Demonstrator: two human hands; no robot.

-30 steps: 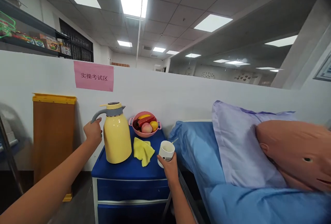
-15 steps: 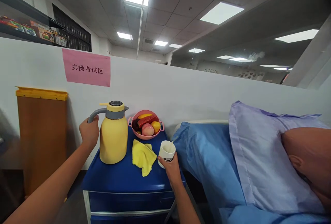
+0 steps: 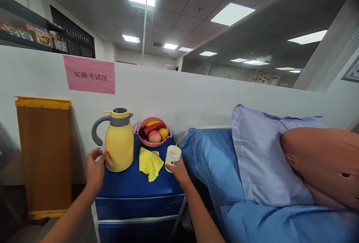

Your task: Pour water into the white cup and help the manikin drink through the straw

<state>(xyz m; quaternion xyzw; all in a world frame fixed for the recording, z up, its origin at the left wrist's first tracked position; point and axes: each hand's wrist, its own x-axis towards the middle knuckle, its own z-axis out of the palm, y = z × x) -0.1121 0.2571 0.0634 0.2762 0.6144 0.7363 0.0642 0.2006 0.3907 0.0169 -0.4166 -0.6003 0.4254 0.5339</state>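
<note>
A yellow thermos jug with a grey handle stands on the blue bedside cabinet. My left hand hovers just left of the jug's base, fingers apart, holding nothing. My right hand grips a white cup with a straw in it at the cabinet's right edge. A yellow cloth lies between jug and cup. A pink bowl of fruit sits at the back.
A training manikin head rests on a lilac pillow on the blue bed to the right. A white partition with a pink sign runs behind. A wooden board leans at the left.
My left hand has let go of the jug's handle and dropped down beside its base. The right hand keeps hold of the cup. The view has swung back towards the manikin.
</note>
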